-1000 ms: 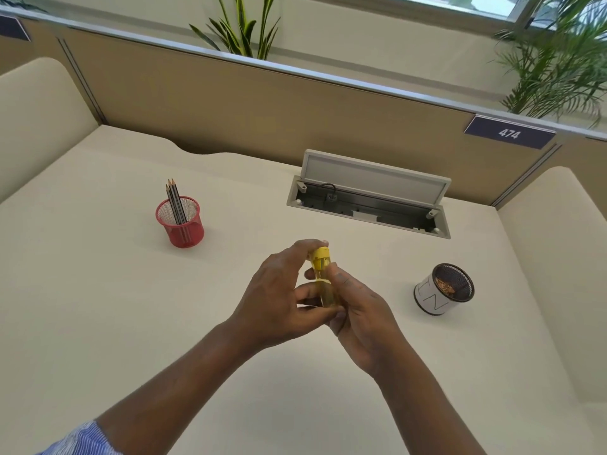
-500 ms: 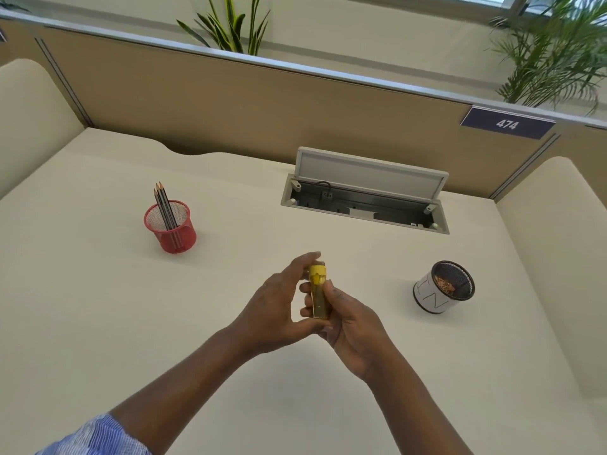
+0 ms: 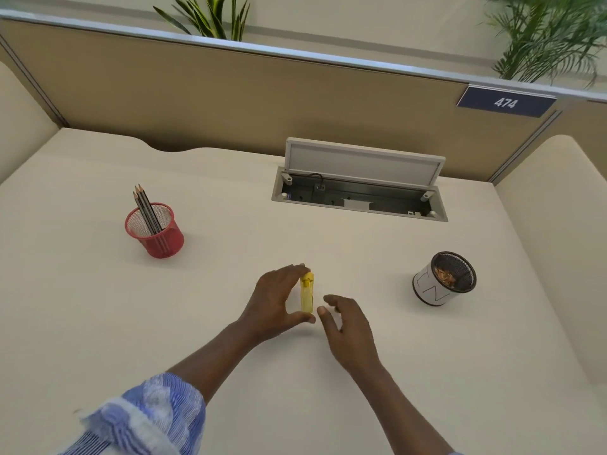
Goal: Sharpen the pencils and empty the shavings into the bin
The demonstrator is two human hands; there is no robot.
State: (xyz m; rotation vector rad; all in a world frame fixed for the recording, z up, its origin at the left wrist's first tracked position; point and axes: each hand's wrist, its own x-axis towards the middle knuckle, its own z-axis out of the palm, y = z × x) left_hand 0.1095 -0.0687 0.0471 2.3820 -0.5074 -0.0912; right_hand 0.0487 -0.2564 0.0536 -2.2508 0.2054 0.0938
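Note:
A yellow sharpener (image 3: 307, 292) with a clear shavings tube stands upright at the desk's middle. My left hand (image 3: 276, 302) holds it between a fingertip on its cap and the thumb at its base. My right hand (image 3: 345, 326) hovers just right of it with loosely spread fingers, apart from the sharpener. A red mesh cup (image 3: 156, 233) at the left holds three grey pencils (image 3: 146, 208), tips up. At the right a small mesh bin (image 3: 443, 279) with a white paper sleeve contains brown shavings.
An open cable hatch (image 3: 359, 182) with a raised grey lid lies in the desk behind the hands. A tan partition (image 3: 262, 93) with a "474" plate (image 3: 505, 101) bounds the back. Cream side panels rise at left and right.
My right hand has let go of the sharpener and drawn back to the right. My left hand has lowered the sharpener toward the desk.

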